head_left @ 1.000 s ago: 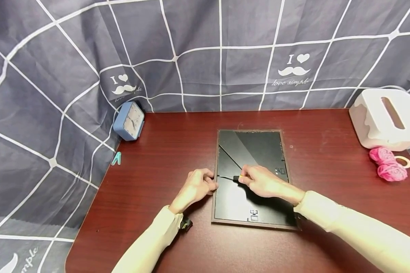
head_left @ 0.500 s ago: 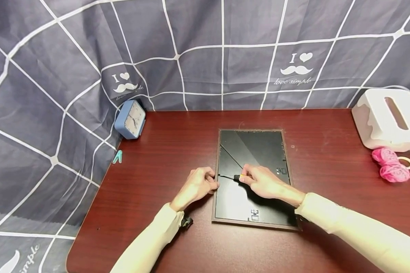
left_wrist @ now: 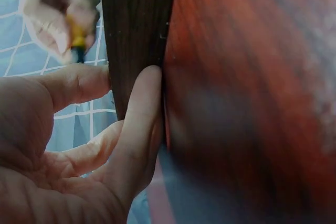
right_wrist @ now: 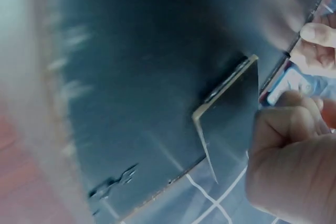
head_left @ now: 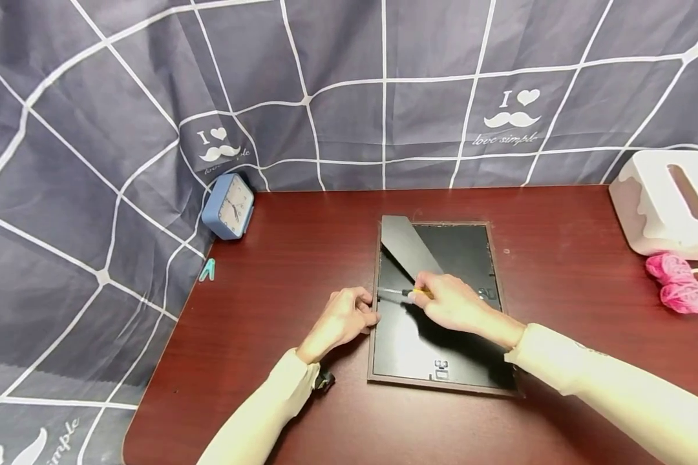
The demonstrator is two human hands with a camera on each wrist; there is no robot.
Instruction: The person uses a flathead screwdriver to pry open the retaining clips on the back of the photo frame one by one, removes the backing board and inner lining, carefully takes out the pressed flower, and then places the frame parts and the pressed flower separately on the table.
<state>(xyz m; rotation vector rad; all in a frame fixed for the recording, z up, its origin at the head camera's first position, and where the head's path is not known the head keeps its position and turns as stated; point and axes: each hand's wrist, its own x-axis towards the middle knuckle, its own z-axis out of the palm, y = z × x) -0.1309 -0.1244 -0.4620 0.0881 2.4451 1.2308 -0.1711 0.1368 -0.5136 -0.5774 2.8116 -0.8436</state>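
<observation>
Picture frame lies face down on the dark red worktop, near the front edge; left hand rests at its left rail, fingers curled and pressing the rail's edge. Right hand over the black backing, fingers pinching a small screwdriver with a yellow handle, tip pointing left toward the rail; the stand flap tilts up just beyond. Farther back: blue clock at left, white tissue box and pink yarn at right.
</observation>
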